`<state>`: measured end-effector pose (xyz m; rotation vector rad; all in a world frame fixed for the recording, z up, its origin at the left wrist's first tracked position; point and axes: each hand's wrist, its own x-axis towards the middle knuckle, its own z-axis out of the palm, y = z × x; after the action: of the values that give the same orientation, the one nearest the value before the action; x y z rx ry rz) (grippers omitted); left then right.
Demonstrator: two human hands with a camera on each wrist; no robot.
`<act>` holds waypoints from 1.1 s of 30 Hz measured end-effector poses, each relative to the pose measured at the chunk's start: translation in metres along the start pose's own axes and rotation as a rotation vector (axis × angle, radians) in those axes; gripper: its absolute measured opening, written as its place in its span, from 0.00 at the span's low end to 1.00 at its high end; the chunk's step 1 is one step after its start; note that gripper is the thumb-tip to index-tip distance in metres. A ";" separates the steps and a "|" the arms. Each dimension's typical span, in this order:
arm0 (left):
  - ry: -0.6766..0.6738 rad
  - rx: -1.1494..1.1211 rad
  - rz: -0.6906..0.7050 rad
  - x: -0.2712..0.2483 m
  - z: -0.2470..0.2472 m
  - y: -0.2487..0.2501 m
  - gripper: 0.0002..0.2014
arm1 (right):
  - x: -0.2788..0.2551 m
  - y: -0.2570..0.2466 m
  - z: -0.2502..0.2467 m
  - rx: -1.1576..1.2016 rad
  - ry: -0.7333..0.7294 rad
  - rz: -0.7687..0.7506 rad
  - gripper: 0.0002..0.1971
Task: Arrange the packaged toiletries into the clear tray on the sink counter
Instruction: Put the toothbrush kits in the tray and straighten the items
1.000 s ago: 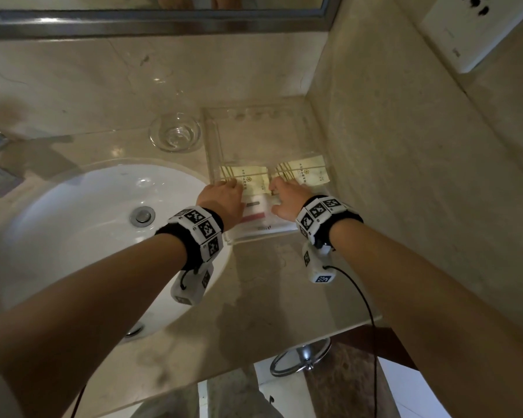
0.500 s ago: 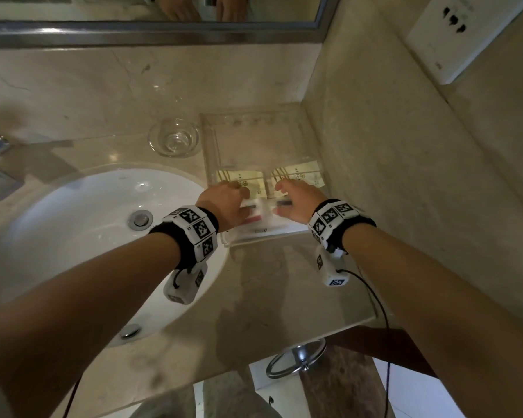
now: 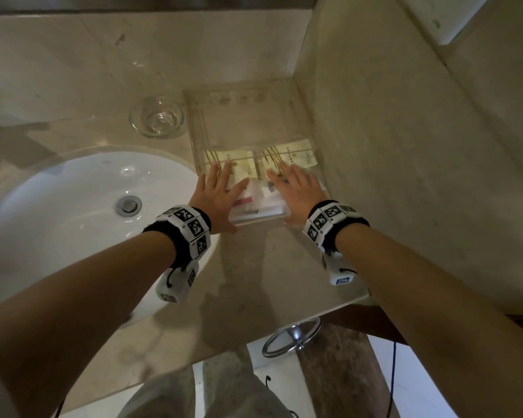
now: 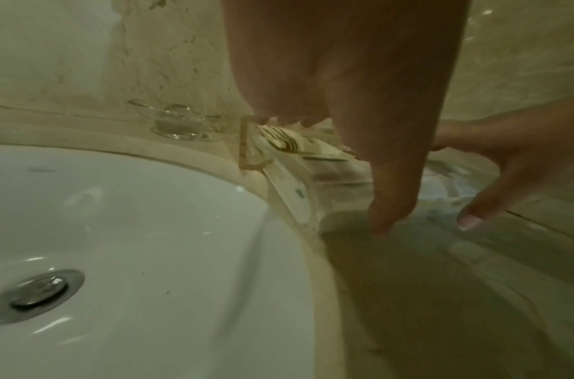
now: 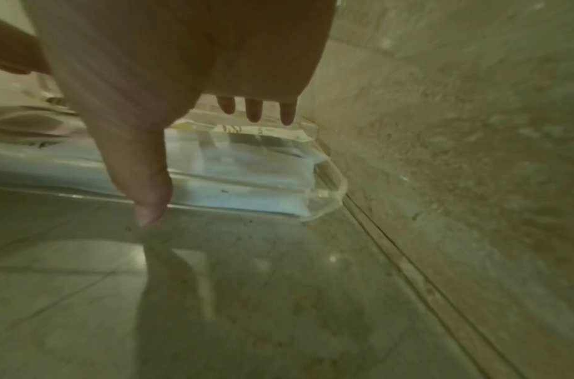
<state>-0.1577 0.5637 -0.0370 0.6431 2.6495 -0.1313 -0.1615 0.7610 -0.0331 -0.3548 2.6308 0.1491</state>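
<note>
1. Clear tray (image 3: 284,98) sits at centre frame in the head view, tucked into the corner against the stone wall on the right, on the marble surface (image 3: 269,273) beside the white basin (image 3: 73,212).
2. Packaged toiletries: two pale yellow sachets (image 3: 239,164) side by side across the tray's middle; a white packet with a pink stripe (image 3: 254,203) lies in the near part, just under both hands.
3. Left hand (image 3: 216,191): fingers straight and spread, lying flat over the left sachet and the tray's near-left edge. Grip wide, holding nothing.
4. Right hand (image 3: 296,191): the same, flat and splayed over the right sachet and the white packet. Right wrist view shows the fingers (image 5: 255,110) extended above the tray wall, thumb pointing down at the near rim. Grip wide, nothing held.
5. Whether palms press or merely hover: cannot tell.
6. Judgement: packets look placed; this reads as a final flattening or squaring.
7. Risks:
   - Uneven pressure could slide the smooth tray on polished marble, toward the basin on the left.
   - Light sachets may stick to the fingers and lift out as the hands rise.
   - Pushing forward could make the sachets overlap or ride up.
   - Small glass dish (image 3: 157,117) stands just left of the tray; a sideways shove could knock it.
</note>
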 end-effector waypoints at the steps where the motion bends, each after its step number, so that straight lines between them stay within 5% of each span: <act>1: 0.005 0.002 0.019 0.000 -0.001 0.000 0.52 | 0.000 0.000 -0.001 0.009 0.013 -0.006 0.53; 16: 0.043 -0.101 -0.096 0.026 -0.022 -0.029 0.47 | 0.036 0.012 -0.022 -0.036 0.150 -0.005 0.50; 26: 0.094 -0.185 -0.094 0.052 -0.028 -0.040 0.40 | 0.064 0.012 -0.036 -0.088 0.230 -0.011 0.37; 33: 0.253 -0.178 -0.098 0.059 -0.029 -0.042 0.29 | 0.073 0.006 -0.044 -0.044 0.312 -0.005 0.28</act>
<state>-0.2352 0.5561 -0.0349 0.4998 2.8927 0.1682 -0.2452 0.7427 -0.0290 -0.4293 2.9376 0.1612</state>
